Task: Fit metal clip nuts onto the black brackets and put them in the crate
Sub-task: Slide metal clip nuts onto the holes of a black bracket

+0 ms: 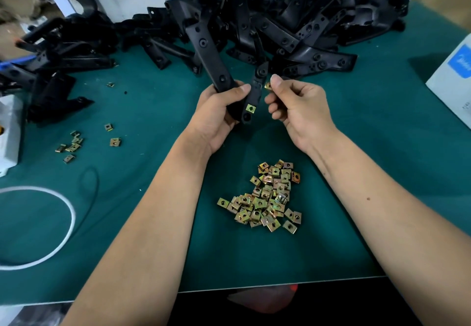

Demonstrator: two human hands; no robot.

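both forearms bare, no sleeves, gloves, rings or watch.

Two hands meet above the middle of a table (153, 223): the left hand (219, 111) grips a bracket (254, 91), the right hand (295, 106) pinches a clip nut (267, 85) beside it. A heap of clip nuts (265, 198) lies nearer, a pile of brackets (293, 25) behind, scattered nuts (74, 144) left.

We see matt black brackets (254, 27), shiny yellowish metal clip nuts (265, 197), and a smooth green bench (153, 111).
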